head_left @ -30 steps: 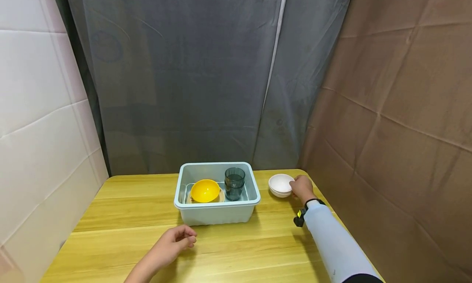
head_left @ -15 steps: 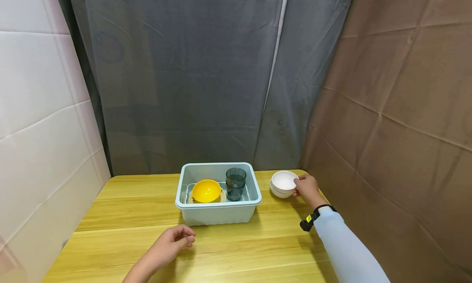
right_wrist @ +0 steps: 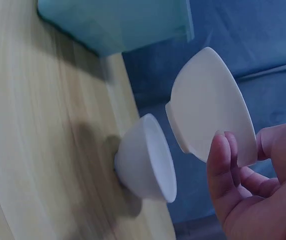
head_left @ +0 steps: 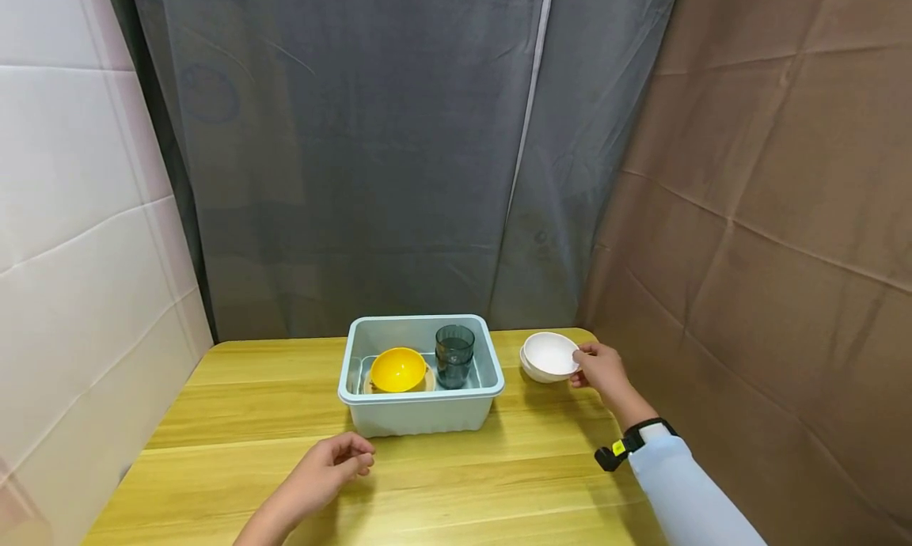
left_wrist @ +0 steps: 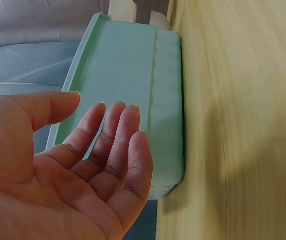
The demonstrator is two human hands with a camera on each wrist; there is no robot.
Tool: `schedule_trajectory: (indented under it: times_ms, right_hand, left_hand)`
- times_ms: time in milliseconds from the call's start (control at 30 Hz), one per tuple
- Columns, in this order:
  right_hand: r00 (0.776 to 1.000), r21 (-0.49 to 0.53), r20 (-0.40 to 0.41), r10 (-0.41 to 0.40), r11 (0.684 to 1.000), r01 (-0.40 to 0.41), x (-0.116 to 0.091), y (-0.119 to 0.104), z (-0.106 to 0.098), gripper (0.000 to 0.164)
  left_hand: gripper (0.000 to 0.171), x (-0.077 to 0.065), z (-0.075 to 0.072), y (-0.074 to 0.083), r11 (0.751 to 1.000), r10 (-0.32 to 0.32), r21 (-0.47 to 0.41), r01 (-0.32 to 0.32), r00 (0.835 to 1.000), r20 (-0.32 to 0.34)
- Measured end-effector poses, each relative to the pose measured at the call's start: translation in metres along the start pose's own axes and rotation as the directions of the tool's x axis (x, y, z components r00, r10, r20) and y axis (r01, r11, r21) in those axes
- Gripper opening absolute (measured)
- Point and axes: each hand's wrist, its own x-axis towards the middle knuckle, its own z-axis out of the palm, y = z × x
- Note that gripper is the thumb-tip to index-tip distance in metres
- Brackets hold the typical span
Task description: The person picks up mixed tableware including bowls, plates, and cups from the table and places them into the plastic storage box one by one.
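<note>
My right hand (head_left: pixel 601 369) pinches the rim of a white bowl (head_left: pixel 552 354), thumb on one side and fingers on the other. In the right wrist view this held bowl (right_wrist: pixel 210 105) is raised clear of a second white bowl (right_wrist: pixel 145 160), which stands upright on the table. Near the front of a pale blue-green plastic bin (head_left: pixel 422 414), my left hand (head_left: pixel 322 473) holds nothing, its fingers loosely bent. Inside the bin are a yellow bowl (head_left: pixel 397 369), over a round tan piece mostly hidden beneath it, and dark see-through stacked cups (head_left: pixel 454 356).
The wooden table (head_left: pixel 456 483) carries the bin at its back middle, left of the white bowls. A grey curtain (head_left: pixel 356 158) hangs behind, a brown cloth (head_left: pixel 769 253) on the right and a white cloth (head_left: pixel 78 237) on the left.
My right hand has lifted the upper white bowl off the lower one and drawn slightly right and nearer. My left hand has barely moved.
</note>
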Motion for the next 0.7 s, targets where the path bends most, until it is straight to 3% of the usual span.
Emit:
schedule_trajectory:
  times_ms: [233,700]
  right_hand:
    - [0.999,0.032,0.032,-0.017,0.999,0.016,-0.018,-0.009,-0.002,0.041]
    - [0.993,-0.003,0.108,-0.042,0.999,0.043,-0.058,-0.028,-0.005,0.041]
  left_hand:
    - [0.017,0.001,-0.001,0.003,1.000,-0.001,0.006,0.001,1.000,-0.003]
    - [0.019,0.001,-0.004,0.002,1.000,-0.002,0.008,0.003,1.000,-0.008]
